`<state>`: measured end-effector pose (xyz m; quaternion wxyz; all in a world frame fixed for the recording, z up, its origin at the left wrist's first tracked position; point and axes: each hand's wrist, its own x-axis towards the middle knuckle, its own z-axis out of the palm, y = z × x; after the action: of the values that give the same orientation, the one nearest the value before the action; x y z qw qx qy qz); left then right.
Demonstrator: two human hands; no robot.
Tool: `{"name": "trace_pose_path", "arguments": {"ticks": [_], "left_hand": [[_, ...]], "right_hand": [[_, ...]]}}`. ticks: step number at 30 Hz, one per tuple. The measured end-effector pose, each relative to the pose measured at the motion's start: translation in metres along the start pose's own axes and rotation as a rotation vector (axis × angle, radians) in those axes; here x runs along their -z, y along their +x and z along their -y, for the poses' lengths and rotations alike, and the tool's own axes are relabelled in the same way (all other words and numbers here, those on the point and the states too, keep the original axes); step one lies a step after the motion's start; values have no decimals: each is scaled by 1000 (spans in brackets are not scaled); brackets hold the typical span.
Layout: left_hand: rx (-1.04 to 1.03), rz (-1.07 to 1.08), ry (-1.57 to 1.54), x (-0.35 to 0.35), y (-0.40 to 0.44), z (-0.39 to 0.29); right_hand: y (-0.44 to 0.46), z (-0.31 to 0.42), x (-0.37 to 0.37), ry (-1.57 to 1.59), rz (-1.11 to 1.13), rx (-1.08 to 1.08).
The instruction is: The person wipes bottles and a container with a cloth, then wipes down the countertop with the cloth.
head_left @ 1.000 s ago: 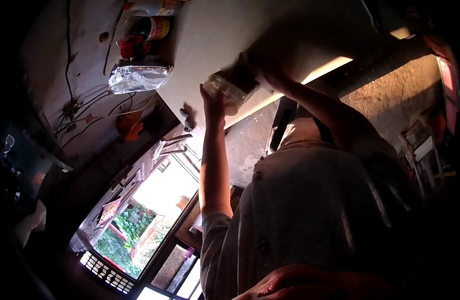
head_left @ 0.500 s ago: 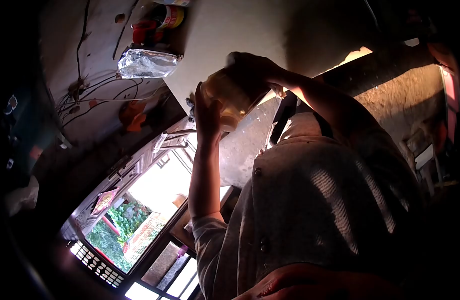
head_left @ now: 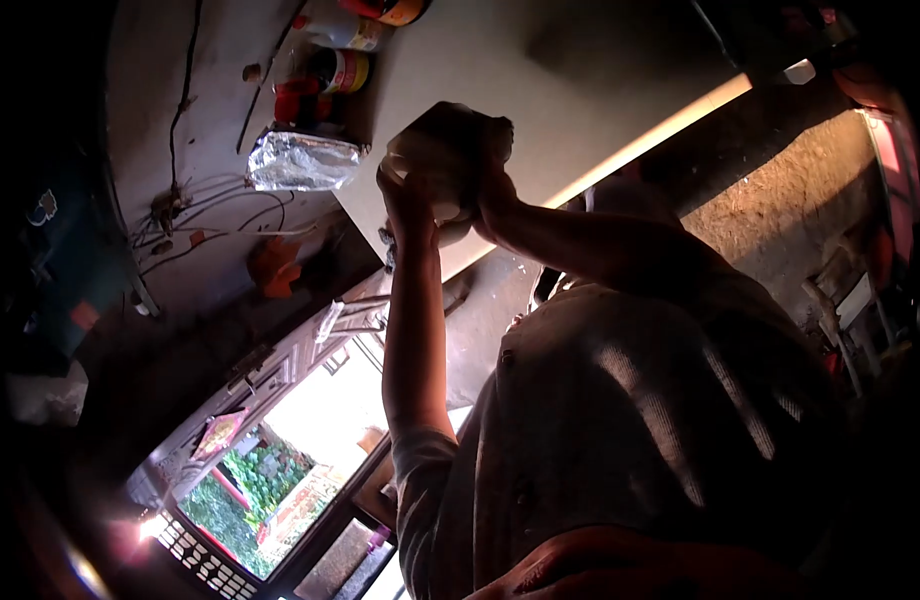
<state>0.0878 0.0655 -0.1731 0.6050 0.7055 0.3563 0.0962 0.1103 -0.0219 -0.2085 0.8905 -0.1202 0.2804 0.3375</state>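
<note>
Above the near edge of a pale table, both hands are around a translucent container. It looks mostly dark in the shadow, and its contents cannot be made out. My left hand grips the container's left side, its fingers partly hidden behind it. On the other side, my right hand is closed against the container, dim and hard to see in detail. A crumpled foil-like silver packet lies to the left of the hands, at the table's edge near the wall.
Several bottles and jars, among them a clear bottle and a dark jar with a yellow-and-red label, stand along the wall. Loose cables hang there. An open doorway lets in bright light at lower left.
The container has turned and moved slightly up and left, going from lit yellowish to dark. My right hand has shifted from its top to its right side. The view has shifted slightly.
</note>
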Motion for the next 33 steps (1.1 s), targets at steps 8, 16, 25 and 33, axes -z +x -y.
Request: {"name": "trace_pose_path", "arguments": {"ticks": [8,16,25,33], "left_hand": [[-124,137,619,-4,69,35],[-425,363,1221,-58,48,-51],[-1083,377,1146,-120,81,-100],[-1329,375,1324,-194,201,-131]], "right_hand": [[-19,45,15,-601,278,-436],[37,148,-9,-1358,194,942],[112,219,4,-1187,336,57],[131,322,118,-2220,81,1109]]}}
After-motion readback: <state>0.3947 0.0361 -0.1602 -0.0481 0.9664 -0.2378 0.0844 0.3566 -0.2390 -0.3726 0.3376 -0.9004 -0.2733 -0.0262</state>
